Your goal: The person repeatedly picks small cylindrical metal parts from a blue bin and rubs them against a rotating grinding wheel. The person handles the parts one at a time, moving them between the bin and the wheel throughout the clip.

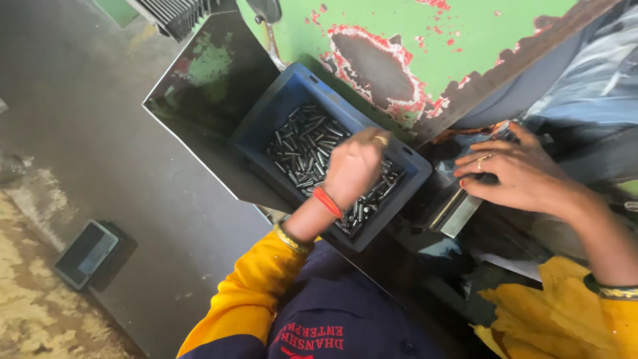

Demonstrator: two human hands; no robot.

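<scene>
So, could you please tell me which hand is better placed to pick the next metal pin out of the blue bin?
The left hand: it is already inside the blue bin, fingers down among the metal pins. The right hand rests outside the bin, on the dark machine part beside it.

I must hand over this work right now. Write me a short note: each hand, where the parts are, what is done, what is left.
Left hand: fingers closed, reaching down into the blue plastic bin of small dark metal pins; whether it grips any cannot be seen.
Right hand: resting, fingers spread, on the dark metal fixture of the green chipped-paint machine.
Done: cannot be told from this view.
Left: the bin holds many pins.
</scene>
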